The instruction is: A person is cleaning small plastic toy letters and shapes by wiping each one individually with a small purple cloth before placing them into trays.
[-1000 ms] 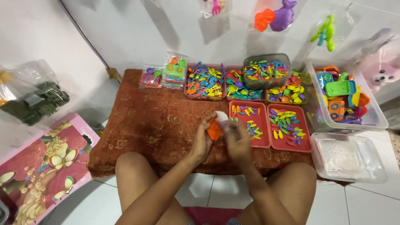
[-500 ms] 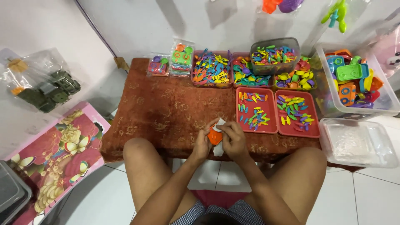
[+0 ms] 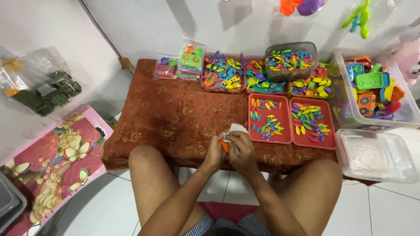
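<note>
Head view, only view available.

Change noted: against the picture half a second back, the orange toy piece [image 3: 225, 145] is showing much less. It was open to the camera between the hands; now only a sliver is peeking out. The clear plastic bag [image 3: 234, 128] is now bunching above the fingers rather than trailing below them. Judgement: the piece is probably going into the bag, or being wrapped by it; the bag's mouth is not visible, so this is unconfirmed. The hands are also sitting a little nearer the table's front edge.

Hands: the left hand [image 3: 215, 153] is closing around the left side of the orange piece. The right hand [image 3: 243, 152] is pinching the bag and the piece from the right. Both are curled narrow, fingertips meeting over the piece, holding it above the front edge of the rust-coloured cloth [image 3: 175, 118].

Surroundings: two red trays [image 3: 286, 140] of small coloured parts are lying just right of the hands. Bins of mixed toy parts are standing along the back. A clear tub [image 3: 409, 116] of larger toys is at the far right.
</note>
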